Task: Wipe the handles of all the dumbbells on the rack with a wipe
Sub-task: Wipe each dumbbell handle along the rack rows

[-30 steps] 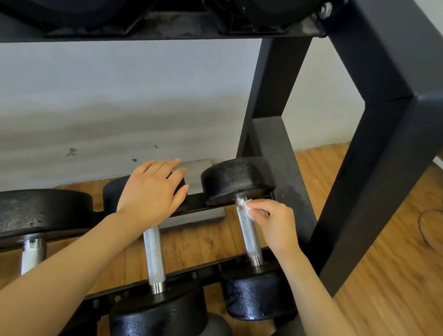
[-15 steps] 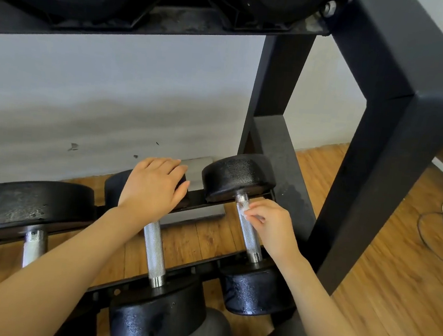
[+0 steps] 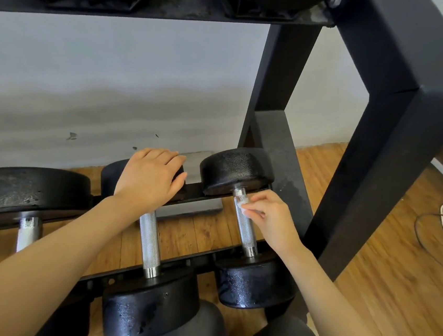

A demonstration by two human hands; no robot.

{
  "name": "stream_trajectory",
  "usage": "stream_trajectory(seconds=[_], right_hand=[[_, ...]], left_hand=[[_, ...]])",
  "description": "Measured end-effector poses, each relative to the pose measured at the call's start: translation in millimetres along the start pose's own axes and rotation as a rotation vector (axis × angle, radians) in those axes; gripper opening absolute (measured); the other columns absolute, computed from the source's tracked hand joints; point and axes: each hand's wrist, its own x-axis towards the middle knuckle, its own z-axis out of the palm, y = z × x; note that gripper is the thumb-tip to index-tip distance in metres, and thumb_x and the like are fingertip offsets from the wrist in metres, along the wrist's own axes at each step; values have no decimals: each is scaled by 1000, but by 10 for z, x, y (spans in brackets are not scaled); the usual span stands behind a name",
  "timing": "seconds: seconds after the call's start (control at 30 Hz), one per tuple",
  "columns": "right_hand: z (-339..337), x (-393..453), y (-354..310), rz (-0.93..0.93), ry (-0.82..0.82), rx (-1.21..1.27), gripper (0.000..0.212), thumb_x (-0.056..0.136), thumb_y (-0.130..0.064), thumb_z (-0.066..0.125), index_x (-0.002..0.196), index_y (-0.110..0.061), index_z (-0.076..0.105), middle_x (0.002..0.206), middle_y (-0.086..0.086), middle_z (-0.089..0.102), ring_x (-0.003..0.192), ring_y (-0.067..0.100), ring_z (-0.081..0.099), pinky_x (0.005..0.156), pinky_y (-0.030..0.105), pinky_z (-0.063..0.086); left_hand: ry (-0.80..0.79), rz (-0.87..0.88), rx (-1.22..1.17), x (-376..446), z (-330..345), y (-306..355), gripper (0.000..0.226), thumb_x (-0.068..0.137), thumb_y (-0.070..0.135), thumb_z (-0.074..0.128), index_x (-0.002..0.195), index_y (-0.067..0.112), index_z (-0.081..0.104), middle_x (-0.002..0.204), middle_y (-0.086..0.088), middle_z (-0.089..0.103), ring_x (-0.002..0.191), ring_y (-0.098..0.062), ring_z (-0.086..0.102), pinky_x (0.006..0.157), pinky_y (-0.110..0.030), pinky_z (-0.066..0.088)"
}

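Head camera looks down on the bottom tier of the dumbbell rack (image 3: 375, 145), where my right hand (image 3: 272, 219) pinches a small white wipe (image 3: 244, 206) between thumb and curled fingertips against the far end of the rightmost dumbbell's knurled handle (image 3: 245, 228), just below its rear head (image 3: 238, 169). My left hand (image 3: 149, 176) lies flat, fingers straight and holding nothing, on the rear head of the middle dumbbell (image 3: 149, 245), which it mostly hides. A larger third dumbbell (image 3: 25, 193) sits further left, and more weights rest on the upper shelf (image 3: 161, 2). The wipe is folded very small, so I judge the likeliest failure is losing it: the rough knurling could snag and pull it from such a light pinch, and it would drop through the gap between the rails to the wood floor (image 3: 394, 281). A pinch from one side also touches only part of the bar, so I could slide its length and leave the underside unwiped. If I press sideways too hard, the dumbbell might roll on its rails and jam my fingers against the rear head, close beside them. My left hand steadies the neighbour rather than this dumbbell, so it would not stop that roll. The rack's upright post stands near my right forearm, so a wide stroke could knock my arm against it.
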Motion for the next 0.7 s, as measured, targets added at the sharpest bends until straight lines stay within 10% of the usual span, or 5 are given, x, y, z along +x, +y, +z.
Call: stream_trajectory(seconds=[0.43, 0.7], right_hand=[[-6, 47, -26, -253, -104, -334, 25, 73, -7, 81, 97, -12, 75, 100, 4, 62, 88, 21, 60, 75, 33, 57], [34, 168, 57, -324, -83, -284, 31, 75, -6, 79, 105, -12, 73, 108, -2, 70, 97, 6, 60, 91, 16, 48]], left_hand=[[-18, -22, -22, -9, -30, 23, 44, 100, 41, 43, 131, 14, 60, 127, -6, 65, 120, -26, 59, 102, -41, 43], [-25, -20, -1, -6, -28, 20, 48, 101, 45, 37, 136, 17, 55, 133, -3, 61, 124, -23, 56, 105, -38, 40]])
